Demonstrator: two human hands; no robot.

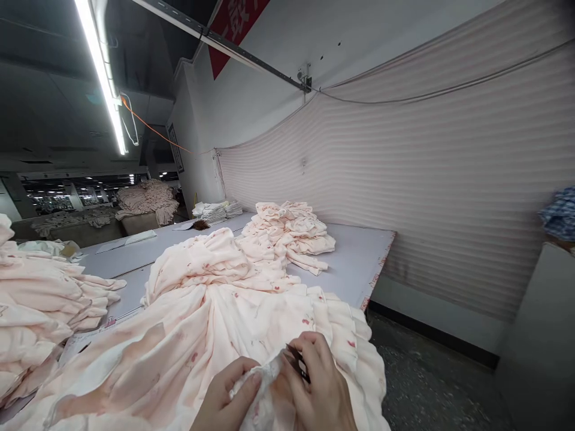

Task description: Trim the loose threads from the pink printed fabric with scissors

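Observation:
Pale pink garments [251,323] with small red prints and ruffled edges spread over the near part of the table. My left hand [233,392] pinches a whitish, gathered edge of this fabric between thumb and fingers. Close beside it, my right hand [321,383] is closed round a small dark tool, which looks like thread snips [297,361]. The snips' tip is at the fabric edge; whether the blades touch it I cannot tell. Part of the tool is hidden by my fingers.
A folded pink pile [291,230] lies farther back on the grey table [354,245], another pink heap [36,305] at the left. White stacked cloth [215,211] sits at the far edge. A striped sheet [431,179] covers the wall; a grey cabinet [539,335] stands right.

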